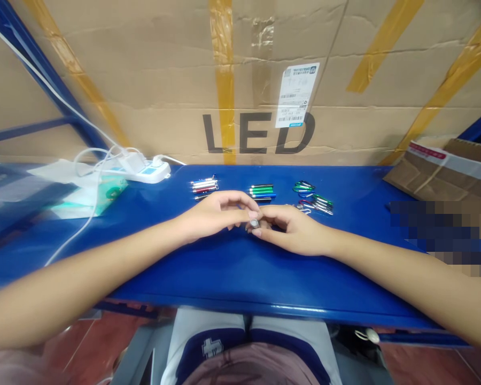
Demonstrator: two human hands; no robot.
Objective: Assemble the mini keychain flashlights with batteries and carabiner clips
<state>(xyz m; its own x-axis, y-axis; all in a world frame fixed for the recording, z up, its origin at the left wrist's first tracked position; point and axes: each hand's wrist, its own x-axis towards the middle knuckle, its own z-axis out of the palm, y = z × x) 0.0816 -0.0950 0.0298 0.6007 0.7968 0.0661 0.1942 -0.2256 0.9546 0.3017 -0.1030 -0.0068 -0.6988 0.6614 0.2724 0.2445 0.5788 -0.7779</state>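
Head camera, facing forward-down over blue tabletop [224,275].

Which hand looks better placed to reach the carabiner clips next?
Likely the right hand: it lies nearer the carabiner clips, the left hand farther off; both hold a small grey piece.

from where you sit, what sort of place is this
Probably a work corner in a storeroom or workshop: a large brown cardboard box printed LED stands behind a glossy blue table, which holds a white plastic power strip and a neat group of slim green, black and blue sticks.
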